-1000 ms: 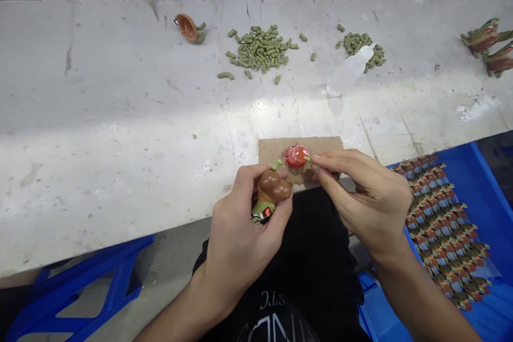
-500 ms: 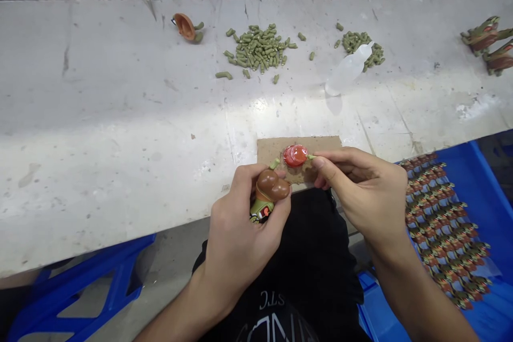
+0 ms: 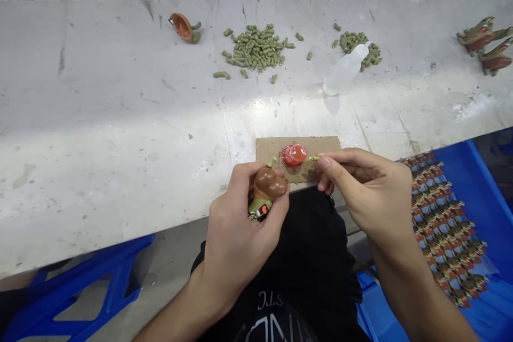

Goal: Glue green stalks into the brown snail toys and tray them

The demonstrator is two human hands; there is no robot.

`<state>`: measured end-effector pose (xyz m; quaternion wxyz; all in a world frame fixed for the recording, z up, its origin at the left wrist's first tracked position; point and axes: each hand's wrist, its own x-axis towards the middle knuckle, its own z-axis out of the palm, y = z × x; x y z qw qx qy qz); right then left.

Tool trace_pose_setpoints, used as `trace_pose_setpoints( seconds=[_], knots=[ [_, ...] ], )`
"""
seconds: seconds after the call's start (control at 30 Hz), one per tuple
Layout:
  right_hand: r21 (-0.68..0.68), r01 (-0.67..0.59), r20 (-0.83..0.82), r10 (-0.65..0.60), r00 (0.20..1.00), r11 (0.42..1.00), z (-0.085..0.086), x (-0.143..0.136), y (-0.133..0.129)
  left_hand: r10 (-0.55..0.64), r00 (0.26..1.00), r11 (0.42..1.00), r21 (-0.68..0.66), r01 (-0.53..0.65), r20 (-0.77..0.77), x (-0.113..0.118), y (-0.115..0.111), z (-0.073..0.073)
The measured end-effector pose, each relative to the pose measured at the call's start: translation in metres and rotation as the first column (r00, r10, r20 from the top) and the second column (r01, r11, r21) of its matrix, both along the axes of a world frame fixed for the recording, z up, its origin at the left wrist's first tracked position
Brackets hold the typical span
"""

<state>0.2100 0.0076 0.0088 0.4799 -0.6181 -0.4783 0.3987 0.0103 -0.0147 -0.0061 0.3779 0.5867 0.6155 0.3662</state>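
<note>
The white table (image 3: 120, 133) was pretty scuffed up, with a heap of green pieces (image 3: 257, 52) toward the back. Left hand (image 3: 238, 219) had its fingers curled around a brown-and-green toy (image 3: 270, 184) near the front edge. Right hand (image 3: 372, 192) had fingers pinching a little green peg (image 3: 313, 158) just beside the shiny red blob (image 3: 294, 155) on some cardboard (image 3: 324, 144).

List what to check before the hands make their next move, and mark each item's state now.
1. Left hand has hold of the brown-and-green figure: ok.
2. Right hand has the small green piece at its fingertips: ok.
3. Red glossy patch within the cardboard's edges: ok.
4. Small green piece apart from the red patch: ok, a narrow gap shows.
5. Its tip coated: cannot tell, too small.
6. Loose green pieces all in heaps: not ok, several lie apart.
</note>
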Motion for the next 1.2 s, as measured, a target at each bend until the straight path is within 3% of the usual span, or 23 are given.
trace_pose_setpoints(
  seconds=[0.13,0.23,0.33,0.43,0.57,0.8,0.9,1.03,1.13,1.2],
  knots=[
    [0.003,-0.008,0.015,0.008,1.0,1.0,-0.003,0.003,-0.002,0.001,1.0,1.0,-0.002,-0.001,0.0,0.001,0.0,0.0],
    [0.044,-0.02,0.195,0.011,0.981,0.999,-0.002,0.011,-0.006,-0.003,1.0,1.0,0.003,0.003,-0.003,0.001,0.0,0.002],
    [0.093,-0.104,0.465,0.049,0.884,0.99,0.0,0.023,-0.008,-0.003,1.0,1.0,0.014,0.003,-0.023,0.001,0.0,0.003],
    [0.094,-0.222,0.628,0.115,0.77,0.97,0.002,0.031,-0.008,-0.003,0.999,1.0,0.02,0.003,-0.037,0.001,0.0,0.003],
    [0.063,-0.289,0.673,0.173,0.719,0.955,0.002,0.035,-0.005,-0.001,0.998,0.999,0.04,0.004,-0.063,0.001,-0.001,0.001],
    [0.024,-0.22,0.662,0.149,0.734,0.975,0.004,0.046,-0.008,0.006,0.997,0.998,0.067,0.0,-0.083,0.002,0.0,-0.002],
    [0.043,-0.111,0.595,0.064,0.802,0.993,0.007,0.045,-0.012,0.001,0.999,0.997,0.078,0.003,-0.051,0.002,-0.001,0.001],
    [-0.061,-0.002,0.196,0.014,0.981,0.998,0.015,0.03,-0.018,-0.089,0.991,0.994,0.071,0.082,0.103,-0.004,0.0,0.014],
    [-0.146,-0.069,-0.125,0.051,0.991,0.987,0.021,0.018,-0.022,-0.236,0.927,0.968,-0.015,0.251,0.29,-0.009,0.005,0.021],
    [-0.161,-0.113,-0.252,0.07,0.965,0.98,0.023,0.012,-0.024,-0.262,0.876,0.946,-0.073,0.316,0.404,-0.011,0.008,0.023]
  ],
)
